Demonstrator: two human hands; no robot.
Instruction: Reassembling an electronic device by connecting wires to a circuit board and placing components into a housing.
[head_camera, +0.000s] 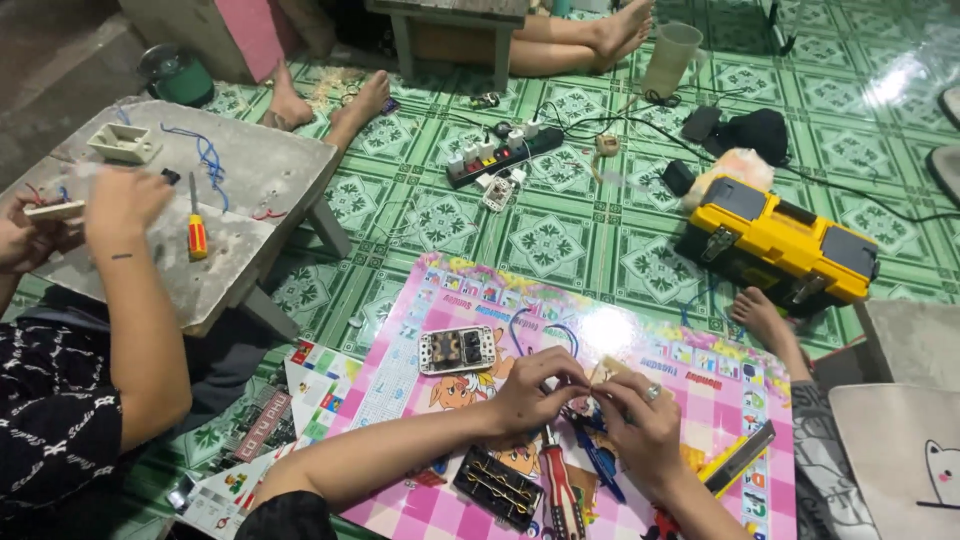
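My left hand (535, 388) and my right hand (645, 420) meet over a pink printed board (700, 385) on the floor. The right hand, with a ring on one finger, pinches a small beige part (612, 368). The left hand's fingertips close on a thin blue wire (540, 325) that loops up from that part. A white switch module (457, 350) lies face-up on the board just left of my hands. Below them lie a black part with brass strips (497, 487), a red-handled screwdriver (560, 492) and a blue-handled tool (600, 462).
A co-worker's hand (120, 200) works at a low grey table (240, 210) holding a yellow screwdriver (197, 235) and a white socket box (125, 142). A yellow toolbox (790, 245), a power strip (500, 155), a plastic cup (670, 58) and other people's bare feet lie around on the green tiles.
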